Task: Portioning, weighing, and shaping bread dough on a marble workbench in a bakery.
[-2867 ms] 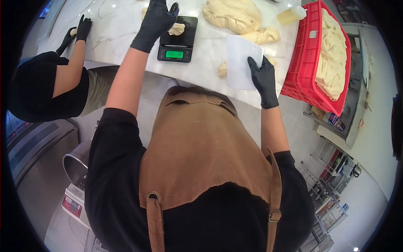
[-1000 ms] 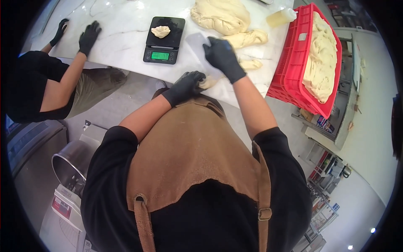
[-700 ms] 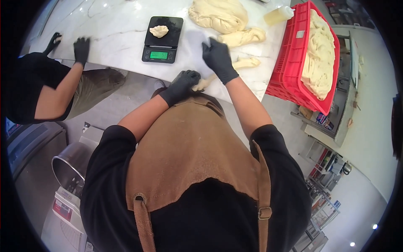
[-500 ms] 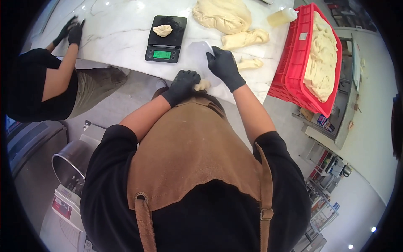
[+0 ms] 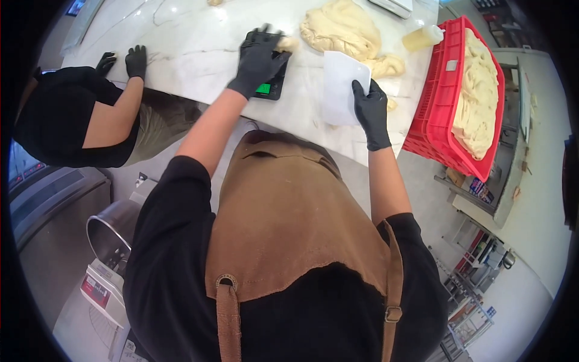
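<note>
My left hand (image 5: 258, 59) is over the black digital scale (image 5: 279, 84), hiding most of it. A small piece of dough (image 5: 288, 44) sits between its thumb and forefinger; the fingertips are a little blurred. Under the hand, the scale's pan and anything on it are hidden. To the right, my right hand (image 5: 370, 110) grips the edge of a flat white dough scraper (image 5: 344, 90), held above the marble worktop. Behind the scraper lie a large mound of dough (image 5: 341, 30) and a smaller dough strip (image 5: 387, 65), partly covered by it.
A red crate (image 5: 449, 90) holding a mass of dough (image 5: 476, 99) stands at the worktop's right end. Near it lies a bottle of yellowish liquid (image 5: 422, 38). On the left, a co-worker's gloved hands (image 5: 136, 61) rest by the table edge. A metal bowl (image 5: 111, 229) stands lower left.
My left hand has moved from the table's front edge up over the scale with the dough piece. My right hand has shifted right with the scraper. The view has shifted slightly.
</note>
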`<move>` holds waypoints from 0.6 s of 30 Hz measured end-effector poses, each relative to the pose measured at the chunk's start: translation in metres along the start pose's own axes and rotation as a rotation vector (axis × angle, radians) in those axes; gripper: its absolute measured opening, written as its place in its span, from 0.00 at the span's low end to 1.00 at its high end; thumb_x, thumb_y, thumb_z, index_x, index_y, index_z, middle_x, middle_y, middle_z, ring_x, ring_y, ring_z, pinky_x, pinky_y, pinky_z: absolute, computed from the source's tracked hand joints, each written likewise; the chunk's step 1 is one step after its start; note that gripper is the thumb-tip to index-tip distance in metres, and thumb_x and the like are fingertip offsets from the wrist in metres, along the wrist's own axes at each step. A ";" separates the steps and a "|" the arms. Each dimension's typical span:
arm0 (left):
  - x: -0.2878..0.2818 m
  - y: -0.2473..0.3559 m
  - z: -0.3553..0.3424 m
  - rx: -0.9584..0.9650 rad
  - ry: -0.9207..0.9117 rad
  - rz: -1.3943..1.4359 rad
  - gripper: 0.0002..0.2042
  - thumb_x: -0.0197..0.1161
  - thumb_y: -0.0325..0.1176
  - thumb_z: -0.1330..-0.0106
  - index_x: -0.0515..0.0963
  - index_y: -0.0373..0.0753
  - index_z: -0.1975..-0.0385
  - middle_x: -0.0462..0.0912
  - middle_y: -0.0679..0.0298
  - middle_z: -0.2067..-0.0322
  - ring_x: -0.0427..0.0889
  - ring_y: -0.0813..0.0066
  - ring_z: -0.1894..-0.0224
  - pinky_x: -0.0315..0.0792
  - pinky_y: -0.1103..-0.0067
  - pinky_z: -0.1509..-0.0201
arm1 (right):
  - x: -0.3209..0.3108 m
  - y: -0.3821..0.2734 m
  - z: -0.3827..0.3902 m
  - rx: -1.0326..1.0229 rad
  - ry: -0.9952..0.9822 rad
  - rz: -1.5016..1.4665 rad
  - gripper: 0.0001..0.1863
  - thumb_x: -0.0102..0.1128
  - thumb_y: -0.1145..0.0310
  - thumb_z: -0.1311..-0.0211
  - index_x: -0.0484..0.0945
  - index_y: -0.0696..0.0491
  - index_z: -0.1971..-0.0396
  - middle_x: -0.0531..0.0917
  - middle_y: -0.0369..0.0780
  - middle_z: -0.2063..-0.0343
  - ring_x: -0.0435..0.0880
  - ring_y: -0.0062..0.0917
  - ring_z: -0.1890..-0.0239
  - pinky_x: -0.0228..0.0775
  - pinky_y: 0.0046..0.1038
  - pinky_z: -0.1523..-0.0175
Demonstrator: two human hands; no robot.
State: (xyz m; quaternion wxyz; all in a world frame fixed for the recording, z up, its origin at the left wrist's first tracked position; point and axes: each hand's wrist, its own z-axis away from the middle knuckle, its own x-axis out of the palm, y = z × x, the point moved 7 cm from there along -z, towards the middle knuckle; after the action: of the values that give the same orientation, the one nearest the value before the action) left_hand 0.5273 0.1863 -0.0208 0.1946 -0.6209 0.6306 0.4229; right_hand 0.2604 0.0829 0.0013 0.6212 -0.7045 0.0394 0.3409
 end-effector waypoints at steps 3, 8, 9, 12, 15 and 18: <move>0.014 -0.049 0.018 -0.226 -0.233 0.240 0.29 0.71 0.37 0.42 0.72 0.36 0.41 0.81 0.48 0.52 0.77 0.51 0.45 0.73 0.62 0.44 | -0.021 -0.001 0.010 -0.079 -0.030 0.104 0.16 0.63 0.66 0.36 0.81 0.63 0.55 0.87 0.49 0.69 0.86 0.26 0.69 0.75 0.28 0.60; -0.020 -0.030 0.052 -0.546 -0.031 0.665 0.18 0.73 0.36 0.41 0.79 0.35 0.54 0.85 0.57 0.63 0.85 0.67 0.61 0.77 0.71 0.56 | -0.008 -0.019 0.047 -0.308 -0.230 0.456 0.13 0.61 0.66 0.38 0.82 0.60 0.59 0.83 0.55 0.74 0.82 0.50 0.72 0.74 0.40 0.67; 0.001 -0.008 0.070 -0.387 -0.166 0.729 0.17 0.72 0.36 0.39 0.79 0.36 0.53 0.85 0.58 0.64 0.85 0.67 0.61 0.77 0.71 0.57 | -0.003 -0.018 0.052 -0.283 -0.244 0.480 0.12 0.61 0.66 0.38 0.82 0.59 0.60 0.83 0.55 0.74 0.83 0.49 0.72 0.74 0.40 0.66; 0.027 0.099 0.107 -0.285 -0.870 0.794 0.17 0.71 0.37 0.39 0.81 0.41 0.51 0.76 0.55 0.42 0.79 0.59 0.47 0.75 0.71 0.46 | -0.015 -0.011 0.054 -0.200 -0.245 0.461 0.12 0.60 0.66 0.38 0.82 0.58 0.61 0.82 0.54 0.73 0.83 0.50 0.70 0.75 0.40 0.65; 0.043 0.134 0.126 0.190 -0.688 0.641 0.17 0.69 0.39 0.38 0.80 0.41 0.52 0.79 0.54 0.47 0.78 0.53 0.49 0.74 0.65 0.46 | -0.019 -0.014 0.057 -0.180 -0.277 0.441 0.11 0.60 0.67 0.38 0.81 0.59 0.62 0.82 0.54 0.72 0.82 0.51 0.68 0.75 0.40 0.64; 0.059 0.143 0.122 0.158 -0.864 0.519 0.18 0.67 0.42 0.38 0.79 0.41 0.52 0.80 0.55 0.56 0.78 0.53 0.51 0.73 0.64 0.48 | -0.018 -0.007 0.059 -0.233 -0.284 0.430 0.09 0.58 0.67 0.39 0.81 0.57 0.64 0.83 0.53 0.74 0.83 0.50 0.71 0.74 0.45 0.64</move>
State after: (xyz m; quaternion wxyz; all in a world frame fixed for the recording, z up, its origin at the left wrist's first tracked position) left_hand 0.3490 0.2263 -0.0939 0.3724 -0.1958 0.6561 0.6265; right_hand 0.2247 0.1313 0.0171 0.4488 -0.6918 0.0612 0.5624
